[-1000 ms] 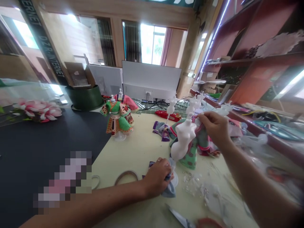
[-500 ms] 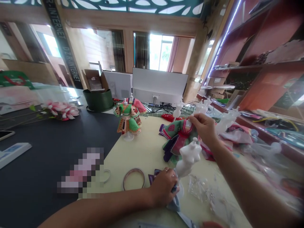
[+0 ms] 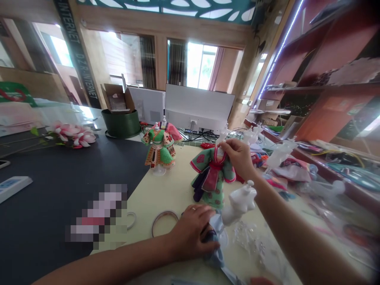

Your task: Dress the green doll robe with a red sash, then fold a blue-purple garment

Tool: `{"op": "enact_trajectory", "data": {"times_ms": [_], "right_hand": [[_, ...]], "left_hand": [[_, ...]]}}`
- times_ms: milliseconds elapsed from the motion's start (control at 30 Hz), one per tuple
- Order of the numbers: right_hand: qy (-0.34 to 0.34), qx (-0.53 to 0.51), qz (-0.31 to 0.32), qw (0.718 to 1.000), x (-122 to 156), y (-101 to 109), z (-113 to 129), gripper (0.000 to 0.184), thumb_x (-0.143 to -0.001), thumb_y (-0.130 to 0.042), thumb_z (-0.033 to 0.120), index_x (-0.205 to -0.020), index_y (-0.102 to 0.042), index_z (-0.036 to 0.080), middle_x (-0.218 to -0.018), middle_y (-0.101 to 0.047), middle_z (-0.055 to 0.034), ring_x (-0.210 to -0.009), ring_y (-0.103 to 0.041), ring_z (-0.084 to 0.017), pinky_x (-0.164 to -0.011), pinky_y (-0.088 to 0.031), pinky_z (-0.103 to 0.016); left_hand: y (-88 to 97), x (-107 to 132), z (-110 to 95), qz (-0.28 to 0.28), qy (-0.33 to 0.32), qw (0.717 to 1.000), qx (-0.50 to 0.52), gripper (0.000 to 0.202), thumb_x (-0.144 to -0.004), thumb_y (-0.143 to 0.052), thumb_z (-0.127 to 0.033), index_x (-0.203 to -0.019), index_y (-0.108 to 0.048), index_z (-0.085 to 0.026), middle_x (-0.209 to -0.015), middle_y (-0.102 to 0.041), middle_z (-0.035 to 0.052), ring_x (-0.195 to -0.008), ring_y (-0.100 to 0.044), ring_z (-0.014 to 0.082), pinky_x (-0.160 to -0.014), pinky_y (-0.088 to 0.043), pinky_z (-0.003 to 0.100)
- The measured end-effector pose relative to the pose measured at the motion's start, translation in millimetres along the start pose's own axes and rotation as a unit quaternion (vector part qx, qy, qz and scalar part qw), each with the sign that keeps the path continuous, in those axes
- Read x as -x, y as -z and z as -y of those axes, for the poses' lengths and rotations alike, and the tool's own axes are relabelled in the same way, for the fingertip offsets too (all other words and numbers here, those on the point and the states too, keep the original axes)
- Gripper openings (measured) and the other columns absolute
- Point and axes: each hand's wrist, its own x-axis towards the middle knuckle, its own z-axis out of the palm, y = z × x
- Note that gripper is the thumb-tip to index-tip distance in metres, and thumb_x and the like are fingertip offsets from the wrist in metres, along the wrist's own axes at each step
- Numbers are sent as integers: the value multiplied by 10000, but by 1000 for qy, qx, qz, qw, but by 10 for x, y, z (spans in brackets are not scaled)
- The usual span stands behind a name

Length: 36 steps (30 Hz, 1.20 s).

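Note:
My right hand (image 3: pixel 237 158) pinches the neck of a small dress form wearing a green and pink robe (image 3: pixel 218 170) with a dark purple panel. In front of it, my left hand (image 3: pixel 192 229) curls over blue cloth (image 3: pixel 216 255) around the lower part of a bare white mini mannequin (image 3: pixel 241 200). This mannequin leans to the right. The cloth's shape is partly hidden under the fingers. Scissors (image 3: pixel 231 275) lie partly in view at the bottom edge, below the cloth.
Dressed mini mannequins (image 3: pixel 160 148) stand at the table's back. More bare white mannequins (image 3: pixel 280 154) stand at right, among fabric scraps and clear plastic bags (image 3: pixel 249 237). A tape roll (image 3: pixel 164 223) lies left of my left hand. Monitors (image 3: pixel 198 107) and a green pot (image 3: pixel 121 122) stand behind.
My right hand has moved left with the robed dress form, which now stands more upright. My left hand has shifted slightly left, and the bare mannequin has tipped further right.

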Motion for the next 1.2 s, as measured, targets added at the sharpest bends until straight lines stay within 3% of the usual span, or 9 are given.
{"op": "enact_trajectory", "data": {"times_ms": [133, 200, 300, 433, 567, 667, 800, 900, 1200], "right_hand": [[5, -13, 17, 1000, 6, -123, 34, 196, -757, -635, 365, -726, -655, 173, -616, -575, 13, -579, -490, -124, -542, -386, -257], [8, -20, 22, 1000, 6, -165, 62, 190, -755, -638, 361, -724, -650, 174, -625, -579, 13, -586, -495, -125, -556, -393, -259], [13, -31, 31, 999, -3, -212, 98, 183, -753, -640, 354, -710, -639, 176, -621, -575, 17, -582, -494, -122, -563, -398, -260], [11, -47, 43, 998, -5, -259, 114, 193, -761, -633, 368, -713, -630, 181, -614, -576, 22, -565, -497, -117, -547, -404, -256], [5, -54, 52, 997, 24, -246, 118, 216, -766, -633, 395, -730, -633, 182, -627, -590, 15, -585, -526, -128, -548, -424, -256], [3, -55, 58, 997, 57, -174, 101, 233, -786, -621, 416, -802, -660, 186, -714, -647, -8, -660, -579, -149, -610, -463, -273], [0, -52, 54, 997, 117, -68, 28, 235, -789, -619, 410, -873, -689, 201, -857, -697, -36, -797, -627, -185, -713, -491, -308], [-3, -45, 51, 998, 169, -32, -28, 207, -777, -628, 381, -850, -702, 201, -858, -704, -40, -822, -635, -201, -725, -497, -323], [-3, -38, 25, 999, 206, -44, -48, 154, -774, -627, 328, -805, -693, 193, -823, -701, -33, -810, -635, -198, -734, -491, -328]], "left_hand": [[380, -137, 84, -212, -26, 977, -22, 214, -747, -674, -250, -950, -649, -185, -940, -702, 72, -884, -623, 226, -823, -496, 360], [604, -310, 148, -265, -11, 964, -30, 146, -796, -635, -233, -928, -649, -172, -899, -691, 83, -870, -616, 224, -807, -495, 366], [915, -642, 239, -314, 7, 949, -36, 151, -831, -605, -236, -949, -643, -151, -962, -675, 110, -956, -596, 235, -909, -451, 409], [1137, -1053, 307, -282, 11, 959, -22, 283, -778, -680, -246, -1040, -642, -149, -1096, -662, 108, -1077, -570, 243, -967, -426, 385], [1154, -1249, 314, -197, 15, 980, 15, 307, -747, -709, -268, -1038, -672, -175, -1019, -714, 53, -935, -650, 205, -825, -506, 298], [1161, -1260, 300, -165, 26, 985, 34, 307, -769, -684, -301, -1053, -677, -185, -1009, -725, 39, -902, -664, 198, -763, -519, 274], [1212, -1209, 303, -143, 34, 988, 44, 302, -795, -654, -305, -1064, -680, -170, -1057, -718, 55, -973, -653, 214, -799, -511, 282], [1226, -1180, 315, -136, 34, 989, 47, 260, -846, -583, -275, -1063, -685, -173, -1062, -719, 52, -990, -651, 206, -847, -500, 293], [1206, -1248, 219, -184, 22, 983, 12, 170, -843, -568, -192, -914, -719, -160, -914, -738, 49, -862, -663, 189, -807, -499, 289]]}}
